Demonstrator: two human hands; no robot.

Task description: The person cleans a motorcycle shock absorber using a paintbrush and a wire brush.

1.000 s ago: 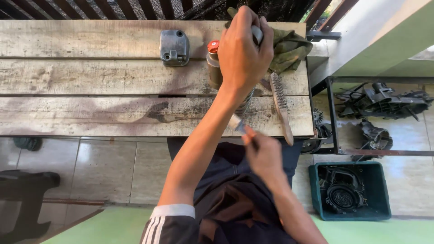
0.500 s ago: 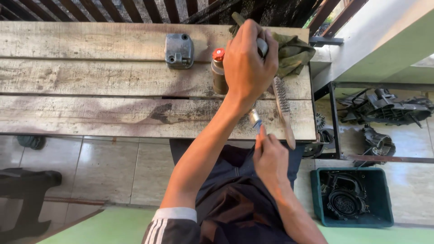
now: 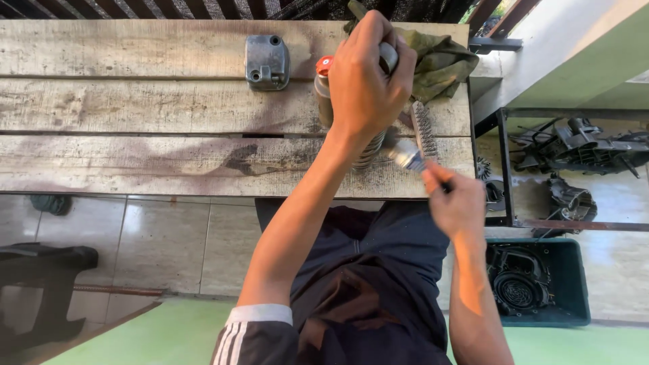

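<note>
**Brush moves in against the spring of the held shock absorber**

The left hand (image 3: 368,74) is wrapped tight around the upper end of a shock absorber (image 3: 368,152), standing it nearly upright on the wooden workbench (image 3: 135,108); its coil spring shows below the wrist, near the bench's front edge. The right hand (image 3: 456,206) pinches the handle of a small paintbrush (image 3: 405,157), fingers closed around it, and the bristles now touch the lower coils. A second ago that hand sat lower, off the bench edge, with the brush short of the spring; it has since risen and swung leftward, so the brushing of the coils looks to be under way. The left hand's grip has barely shifted.

Just beside the shock absorber stands a spray can with a red cap (image 3: 323,91). A wire brush (image 3: 424,128) lies to the right, a green rag (image 3: 439,61) behind it, and a grey metal cover (image 3: 267,62) rests well apart to the left.
</note>
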